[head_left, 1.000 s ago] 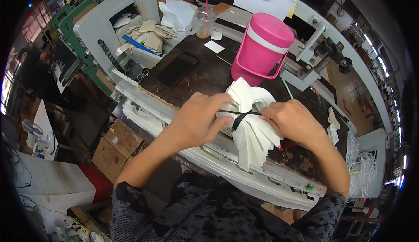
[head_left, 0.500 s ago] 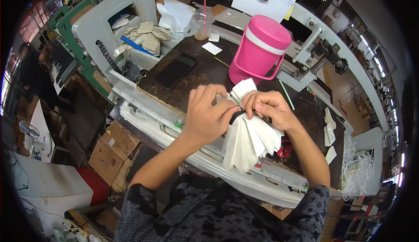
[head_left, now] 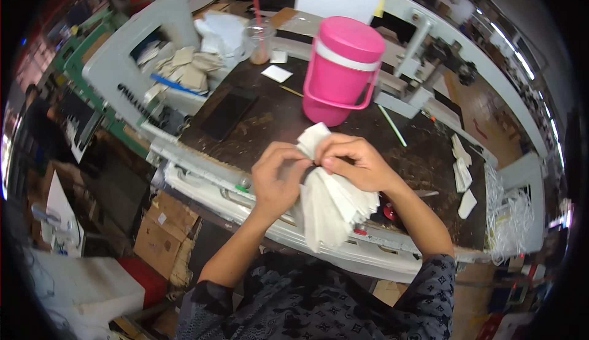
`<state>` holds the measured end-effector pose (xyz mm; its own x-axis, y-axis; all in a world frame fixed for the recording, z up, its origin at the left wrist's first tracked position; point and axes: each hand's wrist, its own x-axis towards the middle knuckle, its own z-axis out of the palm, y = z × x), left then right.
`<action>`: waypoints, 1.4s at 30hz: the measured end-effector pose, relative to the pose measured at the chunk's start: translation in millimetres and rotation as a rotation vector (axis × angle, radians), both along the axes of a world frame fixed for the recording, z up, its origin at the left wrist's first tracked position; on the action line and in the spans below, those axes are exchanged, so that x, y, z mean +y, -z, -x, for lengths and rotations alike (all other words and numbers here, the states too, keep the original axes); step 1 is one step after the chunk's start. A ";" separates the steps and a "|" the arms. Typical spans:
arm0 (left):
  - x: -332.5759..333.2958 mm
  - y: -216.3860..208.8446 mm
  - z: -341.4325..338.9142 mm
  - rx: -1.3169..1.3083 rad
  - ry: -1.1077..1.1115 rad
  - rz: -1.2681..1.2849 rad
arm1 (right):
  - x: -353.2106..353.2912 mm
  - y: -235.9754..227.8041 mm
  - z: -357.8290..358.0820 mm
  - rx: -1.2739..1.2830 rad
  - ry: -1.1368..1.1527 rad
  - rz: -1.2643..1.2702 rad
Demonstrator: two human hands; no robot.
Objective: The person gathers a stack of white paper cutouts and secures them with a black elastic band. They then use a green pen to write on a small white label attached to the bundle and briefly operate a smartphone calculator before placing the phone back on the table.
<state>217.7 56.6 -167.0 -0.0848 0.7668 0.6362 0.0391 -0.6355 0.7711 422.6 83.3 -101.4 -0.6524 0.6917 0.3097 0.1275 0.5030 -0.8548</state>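
Currently noted: one white bundle was held between both hands at the near edge of the bench, in front of the jug. It was narrow at the neck, fanned out below, with a shorter tuft above.

Fingers: the right hand had thumb and fingertips closed on the neck. The left hand was curled, its thumb and forefinger meeting beside the neck; whether they pinched anything could not be told, owing to blur. A small dark bit showed at the neck, too hidden to identify.

Handling (judged): light and flexible, cloth- or paper-like, with loose ends likely to splay or slip. Probably not fragile, though creasing seemed possible. Best hold: the gathered neck, not the fanned edges.

Count: bundle, one; its separate pieces overlapped too much to number. Jug, one, pink with a white band. Phone, one. Cup, one, with one red straw. White cards, two, near the cup. Thin sticks, two: one yellow stick, one pale green stick. Red object, one, beside the right forearm, kind unclear.
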 end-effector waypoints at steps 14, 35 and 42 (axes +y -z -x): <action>41.9 -13.8 -39.5 -0.009 0.065 -0.065 | 12.0 -1.2 -24.8 -0.010 0.262 0.049; 52.3 -16.7 3.1 0.050 0.532 0.220 | 11.6 3.0 -20.3 -0.006 0.308 0.050; 54.8 -66.3 2.4 0.392 0.464 0.332 | 1.4 -5.3 -19.6 -0.085 0.438 -0.032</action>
<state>215.3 111.4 -100.8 0.4872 0.8278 0.2782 0.1362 -0.3867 0.9121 442.2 84.7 -96.1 -0.3239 0.8996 0.2930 0.4037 0.4116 -0.8171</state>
